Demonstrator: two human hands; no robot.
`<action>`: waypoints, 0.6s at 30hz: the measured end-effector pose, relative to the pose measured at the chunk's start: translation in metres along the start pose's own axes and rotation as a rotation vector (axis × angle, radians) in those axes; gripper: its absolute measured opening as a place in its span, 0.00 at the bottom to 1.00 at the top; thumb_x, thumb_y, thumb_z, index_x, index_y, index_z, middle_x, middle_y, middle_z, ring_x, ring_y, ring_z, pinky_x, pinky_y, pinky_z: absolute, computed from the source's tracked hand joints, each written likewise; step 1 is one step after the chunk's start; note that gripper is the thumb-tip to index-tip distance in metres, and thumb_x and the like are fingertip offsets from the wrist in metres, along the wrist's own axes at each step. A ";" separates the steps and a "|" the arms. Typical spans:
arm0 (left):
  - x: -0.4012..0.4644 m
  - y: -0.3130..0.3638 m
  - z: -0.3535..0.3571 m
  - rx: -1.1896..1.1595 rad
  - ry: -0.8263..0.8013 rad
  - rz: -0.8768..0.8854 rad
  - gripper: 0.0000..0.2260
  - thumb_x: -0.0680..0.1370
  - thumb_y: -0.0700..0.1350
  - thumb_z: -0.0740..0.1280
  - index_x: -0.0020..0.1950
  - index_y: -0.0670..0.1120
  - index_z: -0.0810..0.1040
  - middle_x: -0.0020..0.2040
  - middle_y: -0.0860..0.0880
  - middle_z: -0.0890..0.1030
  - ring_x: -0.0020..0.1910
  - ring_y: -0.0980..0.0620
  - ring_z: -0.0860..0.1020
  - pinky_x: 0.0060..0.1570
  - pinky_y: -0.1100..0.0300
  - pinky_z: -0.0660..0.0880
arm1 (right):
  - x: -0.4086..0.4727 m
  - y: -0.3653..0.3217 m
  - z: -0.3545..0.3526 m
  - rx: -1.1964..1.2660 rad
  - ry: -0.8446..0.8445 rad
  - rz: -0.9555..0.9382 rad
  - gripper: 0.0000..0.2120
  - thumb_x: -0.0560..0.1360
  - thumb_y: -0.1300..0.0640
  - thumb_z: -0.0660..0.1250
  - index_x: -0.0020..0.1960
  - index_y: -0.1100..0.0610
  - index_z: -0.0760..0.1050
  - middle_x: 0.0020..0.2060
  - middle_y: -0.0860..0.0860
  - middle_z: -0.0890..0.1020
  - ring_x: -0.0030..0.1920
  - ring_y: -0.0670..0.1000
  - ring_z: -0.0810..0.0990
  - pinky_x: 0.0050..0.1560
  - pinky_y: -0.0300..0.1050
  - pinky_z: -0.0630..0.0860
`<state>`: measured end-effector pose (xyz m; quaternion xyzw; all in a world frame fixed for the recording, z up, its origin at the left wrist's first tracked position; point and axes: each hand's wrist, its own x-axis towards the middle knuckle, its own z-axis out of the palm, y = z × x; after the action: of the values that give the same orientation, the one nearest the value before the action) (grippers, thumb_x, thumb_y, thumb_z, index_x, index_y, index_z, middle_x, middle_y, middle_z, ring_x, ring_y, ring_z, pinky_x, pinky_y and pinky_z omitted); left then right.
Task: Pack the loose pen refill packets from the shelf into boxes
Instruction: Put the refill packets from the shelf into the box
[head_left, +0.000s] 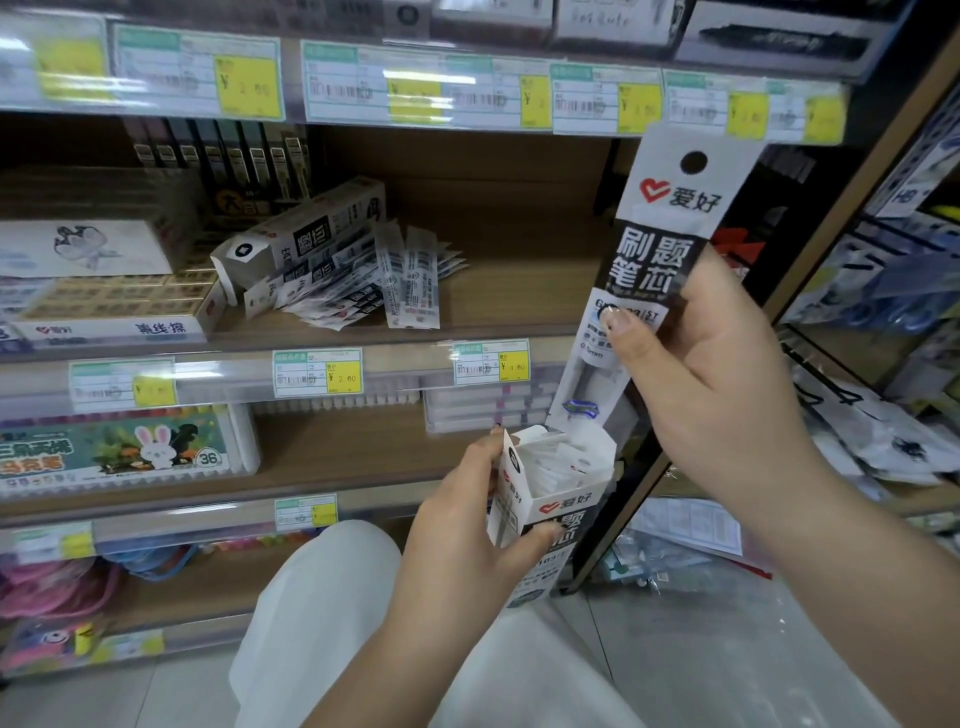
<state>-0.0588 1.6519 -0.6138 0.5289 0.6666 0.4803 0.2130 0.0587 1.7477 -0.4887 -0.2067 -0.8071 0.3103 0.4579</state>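
My right hand (706, 374) grips a long black-and-white pen refill packet (660, 228), held upright with its lower end at the mouth of a small open box (556, 499). My left hand (467, 519) holds that box from its left side; several white packets stand inside it. On the middle shelf a heap of loose refill packets (384, 280) lies spread out, partly under a tipped white box (306, 234) with an open end flap.
The wooden shelf board (519, 291) is bare to the right of the heap. Eraser boxes (119, 301) sit at the left, a marker set (119, 447) on the shelf below. A dark shelf upright (691, 415) stands behind my hands. My knee in white cloth (332, 597) is below.
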 end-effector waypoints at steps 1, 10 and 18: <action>0.000 0.000 0.000 0.003 -0.001 0.002 0.31 0.66 0.48 0.76 0.63 0.63 0.64 0.57 0.64 0.78 0.58 0.63 0.76 0.57 0.55 0.75 | 0.001 0.000 0.000 0.010 -0.006 -0.002 0.14 0.75 0.57 0.60 0.57 0.42 0.67 0.49 0.36 0.77 0.53 0.39 0.76 0.54 0.37 0.72; 0.000 0.000 -0.001 0.007 0.008 0.008 0.31 0.66 0.49 0.76 0.58 0.72 0.63 0.56 0.67 0.77 0.58 0.65 0.75 0.58 0.57 0.75 | 0.002 -0.002 -0.004 0.090 -0.105 0.006 0.12 0.74 0.53 0.60 0.55 0.41 0.69 0.50 0.36 0.78 0.55 0.41 0.77 0.57 0.42 0.73; -0.001 -0.001 -0.001 -0.004 0.002 0.003 0.31 0.66 0.49 0.76 0.62 0.65 0.65 0.56 0.65 0.78 0.58 0.64 0.76 0.57 0.57 0.75 | 0.005 -0.004 -0.014 0.125 -0.233 -0.001 0.13 0.75 0.61 0.62 0.52 0.43 0.71 0.46 0.33 0.79 0.50 0.36 0.77 0.51 0.31 0.72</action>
<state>-0.0599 1.6509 -0.6144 0.5291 0.6649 0.4824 0.2128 0.0679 1.7528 -0.4775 -0.1398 -0.8340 0.3818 0.3731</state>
